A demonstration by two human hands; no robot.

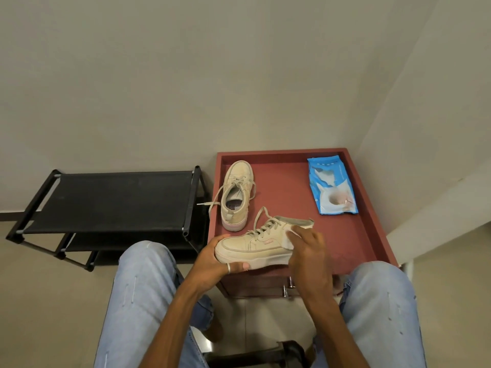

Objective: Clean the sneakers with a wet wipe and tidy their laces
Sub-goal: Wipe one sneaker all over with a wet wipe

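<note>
Left of centre frame: a black shoe rack [111,200] stands on the floor, just beside the red surface [287,187]. It plays no part in this step.

Lower centre: the left hand [212,258] grips the toe end of the held sneaker [255,248], thumb on top and fingers curled under the sole. The shoe lies side-on at the near edge of the surface, toe to frame left.

Centre, above it: the second sneaker [236,195] rests upright on the surface, apart from the held one. Its loose laces [215,203] trail over the left rim and appear untidied.

Right of centre: the right hand [308,251] holds a white wet wipe [288,243] with curled fingers and presses it to the heel-side panel of the held sneaker.

Upper right of the surface: the blue wipe pack [332,185] lies flat, flap open, well apart from both shoes.

Assessment: the step in hand is wiping the side of the upper.

Recommendations:
- Keep the left grip firm, so that pressure from the wipe does not twist the shoe.
- Work in short strokes from heel toward toe, then along the sole band.
- Refold the wipe to a fresh face as it soils.
- Keep the wipe off the held shoe's laces [265,224], which would snag it.
- Keep the shoe over the surface in case it slips.
</note>
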